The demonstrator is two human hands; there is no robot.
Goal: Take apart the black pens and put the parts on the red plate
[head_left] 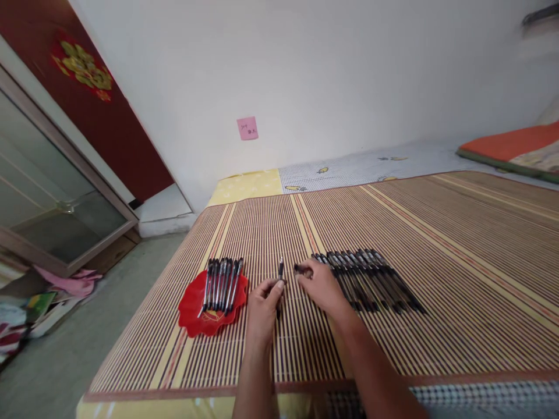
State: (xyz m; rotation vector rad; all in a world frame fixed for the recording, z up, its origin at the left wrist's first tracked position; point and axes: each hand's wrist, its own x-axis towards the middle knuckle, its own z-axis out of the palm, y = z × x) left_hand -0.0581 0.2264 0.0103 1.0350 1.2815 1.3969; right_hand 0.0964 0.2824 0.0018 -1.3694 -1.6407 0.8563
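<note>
Upright between the thumb and fingers of my left hand (265,302) is an uncapped pen (281,271), its pale tip pointing away from me. My right hand (321,286) pinches a small black pen cap (299,269), a little to the right of the pen's tip and apart from it. To the left, several clear-barrelled pens (222,285) lie side by side across a red scalloped plate (188,305). Right of my right hand, a row of several dark pens (371,279) lies slanted on the striped mat (271,233), partly hidden by that hand.
The mat covers a bed with a patterned sheet (340,171) along the white wall (305,70). An orange folded cloth (510,144) lies at the far right. A pink note (247,128) is on the wall. A glass-panelled door (48,174) and items on the floor are at left.
</note>
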